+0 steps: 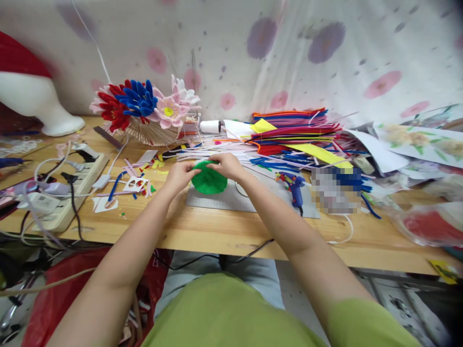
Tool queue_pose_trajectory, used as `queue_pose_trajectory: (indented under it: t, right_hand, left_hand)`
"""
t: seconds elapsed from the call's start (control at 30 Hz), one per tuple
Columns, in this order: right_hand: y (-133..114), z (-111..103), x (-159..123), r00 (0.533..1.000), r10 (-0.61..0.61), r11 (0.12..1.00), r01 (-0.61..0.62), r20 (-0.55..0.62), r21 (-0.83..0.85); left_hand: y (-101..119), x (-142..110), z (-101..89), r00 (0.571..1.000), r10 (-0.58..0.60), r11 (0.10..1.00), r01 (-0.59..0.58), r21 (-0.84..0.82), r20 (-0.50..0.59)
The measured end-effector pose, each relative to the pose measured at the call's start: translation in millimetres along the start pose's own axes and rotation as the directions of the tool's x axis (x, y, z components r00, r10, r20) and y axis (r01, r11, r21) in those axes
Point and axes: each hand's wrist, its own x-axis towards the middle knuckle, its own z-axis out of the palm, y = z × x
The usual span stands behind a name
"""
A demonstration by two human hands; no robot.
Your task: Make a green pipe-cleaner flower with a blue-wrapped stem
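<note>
Between my two hands is a round green disc (210,182) that looks fuzzy and ribbed, like pipe cleaners laid side by side. My left hand (181,174) pinches its upper left edge. On the upper right edge, the fingers of my right hand (227,166) close over it. The disc is held above a grey mat (202,201) on the wooden table. Right of my hands, a blue glue gun (295,189) rests on the mat. Part of a pale ring (241,189) shows beside my right wrist.
Bundles of coloured pipe cleaners (289,118) are heaped at the back right. Fuzzy flowers (139,99) stand on a woven basket-like base (154,132). A power strip (77,193) with cables lies left, near paper scraps (136,183). A white foam head (31,99) wears red cloth.
</note>
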Motion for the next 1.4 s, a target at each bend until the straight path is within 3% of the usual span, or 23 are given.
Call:
queue_pose_trajectory:
  t: [0.13,0.37,0.47,0.67,0.8,0.93,1.0,1.2,1.3,1.4]
  right_hand:
    - [-0.4,0.2,-1.0,0.999,-0.035,0.999,0.035,0.040,0.000]
    - [-4.8,-0.3,0.4,0.995,-0.089,0.989,0.094,0.047,-0.110]
    - [-2.5,-1.4,2.0,0.997,-0.063,0.994,0.066,0.037,-0.085]
    - [3.0,-0.2,0.5,0.997,-0.051,0.981,0.061,-0.058,0.184]
    - [4.9,4.1,-2.6,0.997,-0.057,0.962,0.071,-0.059,0.264]
    - [8.3,6.7,-2.1,0.996,-0.046,0.950,0.069,-0.080,0.305]
    - [10.2,7.2,-1.2,0.996,-0.036,0.944,0.062,-0.085,0.324]
    - [11.2,7.0,-2.9,1.000,0.000,0.927,0.004,-0.010,0.376]
    - [11.5,5.5,-2.9,1.000,0.009,0.924,-0.009,0.000,0.383]
    - [14.1,4.8,-2.0,0.997,0.050,0.920,-0.027,-0.050,0.391]
  left_hand:
    - [0.7,1.1,-3.9,0.999,0.025,0.981,-0.029,0.190,0.022]
    - [12.9,3.1,-4.8,0.989,0.045,0.968,-0.078,0.240,0.143]
    - [13.5,3.7,-2.9,0.989,0.032,0.983,-0.058,0.175,0.147]
    - [6.3,10.4,1.8,0.992,0.092,0.989,-0.081,-0.125,0.089]
    - [5.6,10.2,3.3,0.998,0.012,0.992,-0.003,-0.128,0.067]
    - [9.9,7.7,2.0,0.993,-0.016,0.982,0.038,-0.186,0.119]
    - [9.9,7.8,1.5,0.992,0.007,0.976,0.021,-0.215,0.127]
    - [-2.2,12.9,3.3,0.998,0.054,0.990,-0.051,-0.131,0.018]
    - [-1.6,10.8,3.9,0.998,0.058,0.981,-0.051,-0.188,0.032]
    - [2.0,4.4,3.1,0.993,0.038,0.963,-0.005,-0.271,0.114]
